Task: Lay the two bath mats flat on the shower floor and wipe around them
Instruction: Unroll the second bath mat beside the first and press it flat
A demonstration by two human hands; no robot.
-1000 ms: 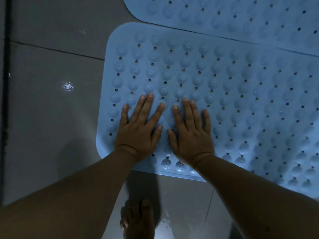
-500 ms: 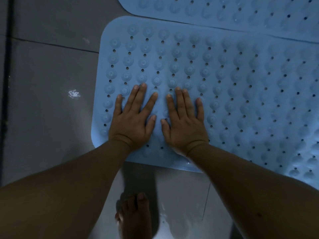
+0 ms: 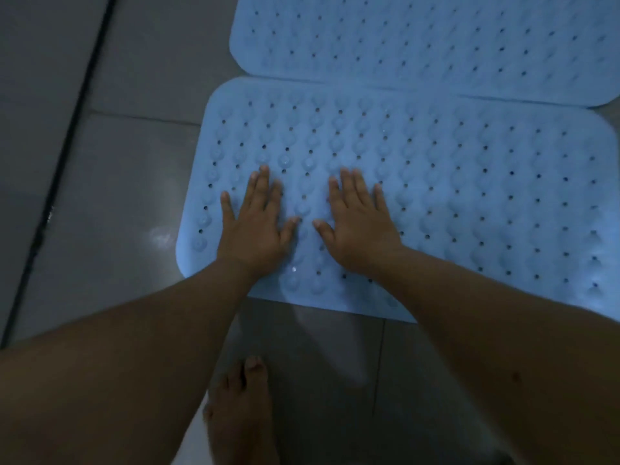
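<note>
Near mat (image 3: 436,196): flat on tiled floor (image 3: 117,196), far edge meeting far mat (image 3: 419,38).
Left hand (image 3: 256,226), right hand (image 3: 359,226): fingers straight, spread, palms pressing the near mat's left end, gripping nothing.
Foot (image 3: 241,407): just short of the near mat.
Risk: floor looks wet; uneven pressing may slide the near mat or leave it poorly stuck.

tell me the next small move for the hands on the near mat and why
Probably slide both palms to the right, pressing as they go. The left hand and right hand lie flat, fingers straight, on the left end of the near mat, so most of its right side looks unpressed. The far mat already lies flat.
</note>
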